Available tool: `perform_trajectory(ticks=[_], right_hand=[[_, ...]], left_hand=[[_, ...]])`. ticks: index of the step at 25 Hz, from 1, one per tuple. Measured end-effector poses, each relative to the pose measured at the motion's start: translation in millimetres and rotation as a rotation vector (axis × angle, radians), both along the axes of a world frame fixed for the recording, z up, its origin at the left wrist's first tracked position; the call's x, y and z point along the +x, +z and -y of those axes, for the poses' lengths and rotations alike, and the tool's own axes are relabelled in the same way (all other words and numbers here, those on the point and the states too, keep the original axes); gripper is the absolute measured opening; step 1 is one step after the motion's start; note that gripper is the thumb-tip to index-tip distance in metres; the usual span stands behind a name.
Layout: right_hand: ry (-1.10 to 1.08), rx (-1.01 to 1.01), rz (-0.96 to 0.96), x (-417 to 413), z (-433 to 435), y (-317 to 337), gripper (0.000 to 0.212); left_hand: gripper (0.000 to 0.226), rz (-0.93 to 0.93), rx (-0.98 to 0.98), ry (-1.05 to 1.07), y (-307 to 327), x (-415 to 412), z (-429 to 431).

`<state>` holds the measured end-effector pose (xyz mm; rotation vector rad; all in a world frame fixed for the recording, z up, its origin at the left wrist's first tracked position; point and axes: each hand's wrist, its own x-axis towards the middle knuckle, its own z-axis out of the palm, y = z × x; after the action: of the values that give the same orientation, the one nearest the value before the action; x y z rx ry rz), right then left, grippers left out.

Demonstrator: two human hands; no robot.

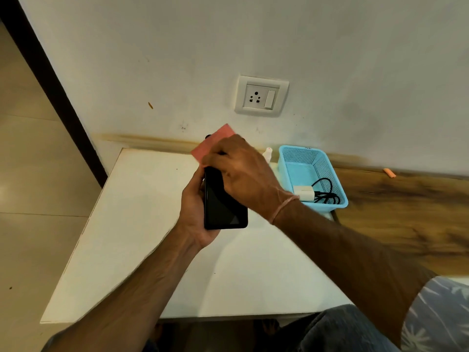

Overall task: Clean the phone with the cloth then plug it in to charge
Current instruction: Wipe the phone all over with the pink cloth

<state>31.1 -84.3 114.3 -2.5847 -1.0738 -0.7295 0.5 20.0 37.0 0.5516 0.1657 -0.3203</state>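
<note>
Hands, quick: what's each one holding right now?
Left hand: grips the black rectangular phone.
Right hand: holds the pink cloth against the phone's top.

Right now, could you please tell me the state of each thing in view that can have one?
Phone: screen dark, gripped in the left hand.
Cloth: held by the right hand against the phone's far end.
Charger: lying in the basket, cable coiled, unplugged.
Socket: empty.
Basket: upright on the table.

Dim warm light, blurry, fisheye edges.
</note>
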Motion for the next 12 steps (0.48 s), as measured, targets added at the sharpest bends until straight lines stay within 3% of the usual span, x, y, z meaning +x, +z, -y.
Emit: perform_trajectory(ticks=[3,6,10,12], right_hand=[[-0.168,0.165,-0.022,12,3,8,0.014],[-0.010,0.029,0.011,2,-5,-2,0.015],[-0.202,0.209,-0.018,15,-1,10,0.012],[-0.111,0.109,-0.014,8,-10,4,0.012]], left_hand=[[0.047,0.025,0.025,0.008,-1,0,0],[0.045,-0.009,0.002,0.012,-1,0,-2],[0.046,0.021,0.035,0.014,-2,-1,1],[0.046,-0.002,0.028,0.022,-2,-2,0]])
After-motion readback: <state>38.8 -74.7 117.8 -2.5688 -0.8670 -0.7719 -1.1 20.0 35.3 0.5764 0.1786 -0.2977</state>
